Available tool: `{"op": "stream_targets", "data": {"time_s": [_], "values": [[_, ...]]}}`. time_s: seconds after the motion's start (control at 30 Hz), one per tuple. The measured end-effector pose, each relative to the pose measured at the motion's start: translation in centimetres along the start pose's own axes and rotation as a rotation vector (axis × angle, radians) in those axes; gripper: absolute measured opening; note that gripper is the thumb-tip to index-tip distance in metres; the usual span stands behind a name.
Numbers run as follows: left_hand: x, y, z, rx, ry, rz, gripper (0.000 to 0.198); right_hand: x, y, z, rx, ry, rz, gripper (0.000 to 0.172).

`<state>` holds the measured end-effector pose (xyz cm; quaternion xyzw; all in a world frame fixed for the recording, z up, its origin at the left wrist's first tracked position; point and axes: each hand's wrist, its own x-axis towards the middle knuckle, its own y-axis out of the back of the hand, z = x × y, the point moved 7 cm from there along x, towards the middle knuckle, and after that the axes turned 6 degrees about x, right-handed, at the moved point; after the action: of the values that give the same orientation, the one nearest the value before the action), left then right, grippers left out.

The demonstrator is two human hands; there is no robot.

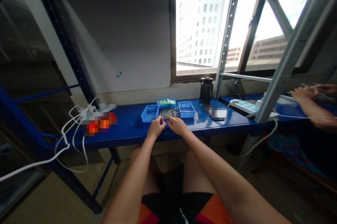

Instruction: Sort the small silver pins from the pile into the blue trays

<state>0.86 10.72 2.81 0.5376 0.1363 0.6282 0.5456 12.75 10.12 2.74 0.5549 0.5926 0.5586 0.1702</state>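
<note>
At the front edge of the blue table, my left hand has thumb and forefinger closed in a pinch. Close beside it, my right hand is also closed, its fingertips pointing toward the left hand. Whatever is between the fingers is too small to make out. Just beyond both hands lies a heap of small shiny metal parts. A blue tray flanks the heap on the left, with little visible in it. To the right sits another blue tray.
Behind the heap, a third blue tray holds greenish plastic packets. A black bottle stands at the back right. White power strips and cables lie at both sides. A metal post rises at right; beyond it, another person's hands work.
</note>
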Motion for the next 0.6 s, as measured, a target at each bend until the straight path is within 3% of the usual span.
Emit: {"op": "stream_targets", "data": {"time_s": [0.6], "values": [[0.11, -0.41, 0.66, -0.037, -0.094, -0.082, 0.015, 0.02, 0.36, 0.15, 0.080, 0.025, 0.010, 0.029]]}}
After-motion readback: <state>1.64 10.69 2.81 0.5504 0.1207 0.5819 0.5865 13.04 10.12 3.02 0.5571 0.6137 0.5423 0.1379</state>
